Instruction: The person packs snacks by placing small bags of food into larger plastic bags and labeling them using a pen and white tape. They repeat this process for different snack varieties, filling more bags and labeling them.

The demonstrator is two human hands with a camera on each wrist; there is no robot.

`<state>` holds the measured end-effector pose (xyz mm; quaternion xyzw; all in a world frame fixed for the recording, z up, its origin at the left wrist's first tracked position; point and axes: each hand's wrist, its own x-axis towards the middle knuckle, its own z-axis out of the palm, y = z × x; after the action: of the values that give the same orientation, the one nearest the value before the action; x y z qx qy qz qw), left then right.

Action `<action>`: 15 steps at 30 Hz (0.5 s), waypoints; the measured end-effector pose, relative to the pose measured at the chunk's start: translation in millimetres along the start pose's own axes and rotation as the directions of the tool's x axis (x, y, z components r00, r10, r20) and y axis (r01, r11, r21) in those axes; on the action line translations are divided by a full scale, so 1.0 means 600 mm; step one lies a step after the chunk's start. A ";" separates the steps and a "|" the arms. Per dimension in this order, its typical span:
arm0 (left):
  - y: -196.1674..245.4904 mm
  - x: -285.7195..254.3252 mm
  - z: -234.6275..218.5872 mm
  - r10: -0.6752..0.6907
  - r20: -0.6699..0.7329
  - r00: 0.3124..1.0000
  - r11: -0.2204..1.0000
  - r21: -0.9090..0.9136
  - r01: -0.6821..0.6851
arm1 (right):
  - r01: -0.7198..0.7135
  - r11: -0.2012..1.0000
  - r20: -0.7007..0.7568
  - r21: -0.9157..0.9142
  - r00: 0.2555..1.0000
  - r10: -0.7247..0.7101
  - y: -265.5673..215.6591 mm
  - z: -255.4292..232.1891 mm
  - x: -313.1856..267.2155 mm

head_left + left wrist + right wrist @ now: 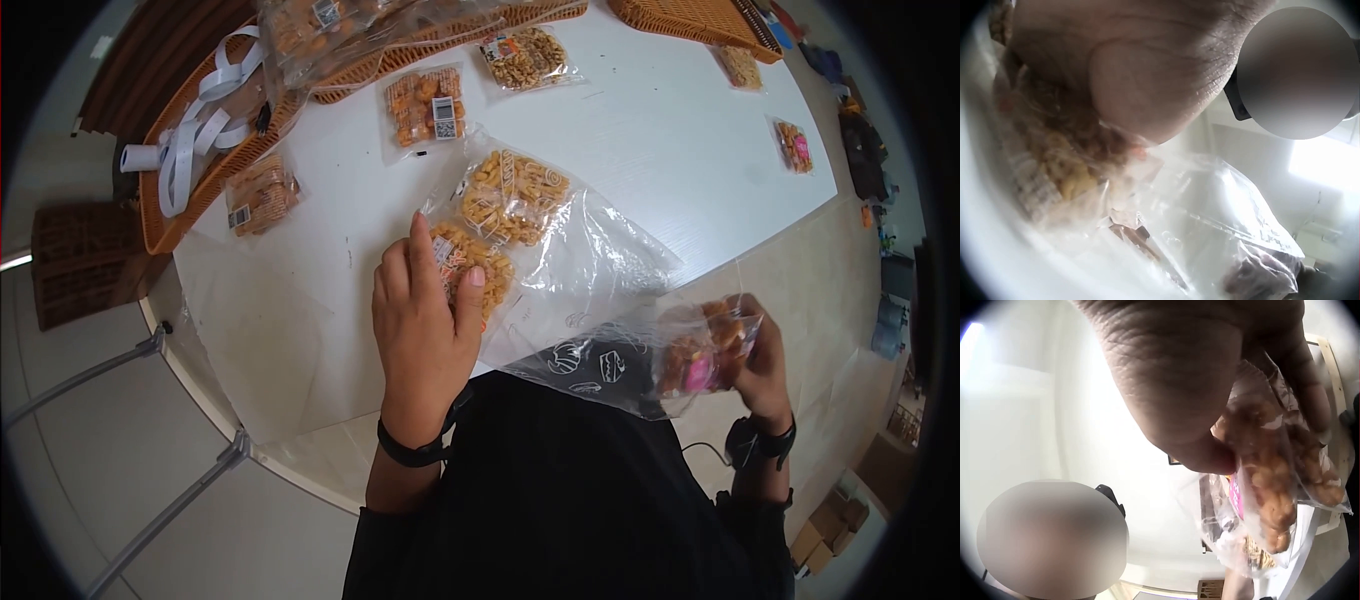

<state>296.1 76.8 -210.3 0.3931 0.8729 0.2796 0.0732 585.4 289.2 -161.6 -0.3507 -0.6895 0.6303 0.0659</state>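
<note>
My left hand [428, 325] rests with extended fingers on a yellow snack pack [492, 282] inside a large clear printed bag [625, 245]. A second yellow pack [515, 198] lies just beyond it in the bag. On the right, past the table's front edge, my right hand [765, 365] grips brown snack packs [705, 350] with a pink label, by the bag's raised end. In the right wrist view the thumb and fingers hold the wrapped brown pieces [1269, 494]; the bag's film overlaps them. The left wrist view shows the palm [1129, 81] over the yellow pack [1072, 175].
Packs lie beyond the bag: brown ones [425, 108] [263, 195], a nut one [525, 58], and small ones [740, 68] [793, 146] at right. Wicker trays [155, 215] [700, 22] line the far side; the left one holds white paper strips [180, 165].
</note>
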 end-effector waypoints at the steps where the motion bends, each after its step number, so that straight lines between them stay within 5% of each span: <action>1: 0.000 0.000 0.000 0.007 -0.003 1.000 1.000 0.003 -0.007 | 0.000 1.000 -0.008 0.004 1.000 0.001 -0.009 -0.005 0.006; 6: 0.005 -0.001 -0.004 -0.022 0.022 1.000 1.000 -0.013 0.023 | 0.114 0.986 -0.264 0.124 0.961 -0.078 -0.007 -0.003 0.013; 9: 0.007 -0.001 -0.004 -0.035 0.024 0.999 0.999 -0.023 0.035 | 0.154 0.975 -0.230 0.161 0.966 -0.115 0.025 0.010 0.001; 15: 0.004 -0.001 -0.001 -0.025 0.015 1.000 0.999 -0.032 0.025 | 0.002 0.989 -0.063 0.146 0.998 0.007 0.023 0.009 -0.032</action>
<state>298.1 77.5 -208.5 0.3830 0.8726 0.2898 0.0894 602.1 273.3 -168.6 -0.3656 -0.6386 0.6676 0.1127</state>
